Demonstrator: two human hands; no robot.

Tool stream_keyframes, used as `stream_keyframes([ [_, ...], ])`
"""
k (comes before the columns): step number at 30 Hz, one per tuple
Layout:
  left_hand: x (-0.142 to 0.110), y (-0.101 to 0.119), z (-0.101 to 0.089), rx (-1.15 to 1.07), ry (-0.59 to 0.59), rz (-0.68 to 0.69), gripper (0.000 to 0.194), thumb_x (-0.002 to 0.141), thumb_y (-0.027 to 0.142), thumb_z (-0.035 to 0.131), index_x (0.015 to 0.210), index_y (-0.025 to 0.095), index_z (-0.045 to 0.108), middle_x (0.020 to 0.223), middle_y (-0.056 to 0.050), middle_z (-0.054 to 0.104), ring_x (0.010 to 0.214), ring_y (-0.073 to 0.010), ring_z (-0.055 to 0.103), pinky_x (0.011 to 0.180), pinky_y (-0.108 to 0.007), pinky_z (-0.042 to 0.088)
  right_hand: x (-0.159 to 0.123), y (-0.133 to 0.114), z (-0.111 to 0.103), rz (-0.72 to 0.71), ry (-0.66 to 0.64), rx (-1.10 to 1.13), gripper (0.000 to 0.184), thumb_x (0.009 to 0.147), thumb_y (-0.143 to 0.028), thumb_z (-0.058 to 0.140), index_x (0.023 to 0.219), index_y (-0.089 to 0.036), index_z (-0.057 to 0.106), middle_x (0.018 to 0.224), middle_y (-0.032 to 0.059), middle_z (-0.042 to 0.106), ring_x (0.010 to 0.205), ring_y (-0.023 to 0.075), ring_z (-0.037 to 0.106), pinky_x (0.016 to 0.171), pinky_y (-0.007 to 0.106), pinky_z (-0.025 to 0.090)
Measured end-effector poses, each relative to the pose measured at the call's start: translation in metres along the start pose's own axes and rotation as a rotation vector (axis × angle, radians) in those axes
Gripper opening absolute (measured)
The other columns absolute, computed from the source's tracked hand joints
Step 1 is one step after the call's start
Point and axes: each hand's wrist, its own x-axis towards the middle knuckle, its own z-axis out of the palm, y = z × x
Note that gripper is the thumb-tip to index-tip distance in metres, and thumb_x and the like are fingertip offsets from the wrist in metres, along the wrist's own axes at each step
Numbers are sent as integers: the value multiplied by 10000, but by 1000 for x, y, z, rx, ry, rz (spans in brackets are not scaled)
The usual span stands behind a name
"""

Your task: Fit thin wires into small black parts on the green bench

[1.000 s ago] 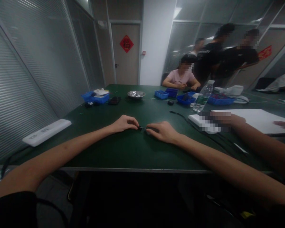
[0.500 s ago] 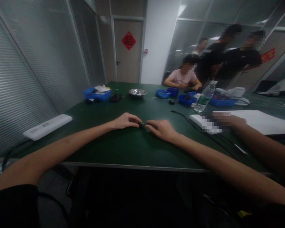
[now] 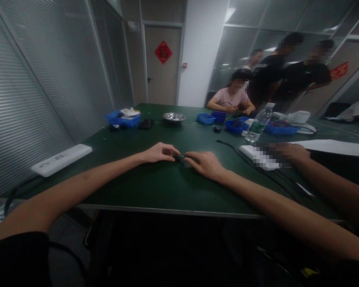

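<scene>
Your left hand [image 3: 158, 153] had a pinch grip on a small, dark, compact piece [image 3: 177, 158], low over the near middle of the dark green table [image 3: 167, 187]. Your right hand [image 3: 208, 163] was closed, thumb against fingers, on a thin, pale, rod-like shaft [image 3: 182, 156] whose tip met or nearly met the piece; contact could not be confirmed. Whether the piece rested on the surface could not be told.

Handling, as judged: the piece appeared light and probably rigid, material undetermined. Its small size left you little to hold, so it was liable to twist or slip under side load. The sound hold was by its outer sides, fingertips clear of the shaft's line. The shaft appeared stiff and slender, best taken well back from its tip and kept in line; hard sideways pressure could have skidded it off or marked the piece.
</scene>
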Motion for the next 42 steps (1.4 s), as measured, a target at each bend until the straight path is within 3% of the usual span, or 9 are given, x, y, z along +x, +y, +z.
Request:
stream_keyframes([
  [4,0,0,-1,17,-3,-23,462,864,391,788,1273,189,721,977,-65,684,860,-174,614,776,-306,482,1,2,3,26,-6,-36,439,1082,-483,432,1307,-213,694,1170,76,776,925,212,736,794,298,495],
  [8,1,2,-1,115,-14,19,370,899,415,741,1202,203,754,1167,-100,680,907,-179,616,771,-299,481,3,4,4,33,-75,-88,454,1075,-509,430,1318,-230,693,1112,71,787,884,216,733,763,300,487],
  [12,0,1,-12,243,2,-58,383,918,457,704,1194,197,757,1072,-85,713,852,-179,621,734,-291,471,3,4,0,64,-107,-114,457,1072,-515,425,1316,-241,698,1080,70,790,871,214,729,753,296,478],
  [15,-4,-13,-37,307,100,-167,408,890,455,721,1198,190,758,1049,-79,737,858,-190,643,751,-295,485,2,6,-3,106,-120,-123,459,1072,-515,419,1302,-242,708,1067,69,792,866,216,729,750,295,476],
  [22,-47,-70,-125,524,555,-460,344,794,345,780,1100,190,797,1022,-81,776,884,-226,692,838,-336,527,1,8,-6,131,-136,-96,459,1067,-515,424,1303,-241,707,1082,67,790,871,208,727,773,295,488],
  [26,-73,-85,-153,636,666,-511,302,781,316,782,1052,188,818,976,-82,784,881,-249,703,880,-359,528,2,7,-6,129,-142,-92,455,1065,-517,430,1301,-244,706,1073,63,789,864,203,723,767,293,487],
  [30,-80,-87,-159,680,694,-511,232,771,296,780,982,214,832,1010,-79,787,940,-269,704,939,-382,515,2,8,-5,127,-144,-98,450,1062,-518,433,1291,-250,711,1046,60,789,848,203,720,743,291,484],
  [35,-76,-78,-150,714,681,-482,203,782,281,749,954,207,825,1080,-90,775,1025,-279,680,984,-374,487,2,10,-4,125,-139,-102,449,1060,-523,436,1278,-250,718,1005,59,789,813,202,714,735,300,489],
  [42,-73,-68,-142,665,694,-481,211,794,350,724,908,199,817,1029,-105,764,1031,-294,663,1015,-392,451,2,10,-4,119,-148,-103,453,1065,-517,429,1287,-245,714,1036,65,790,814,198,718,726,290,484],
])
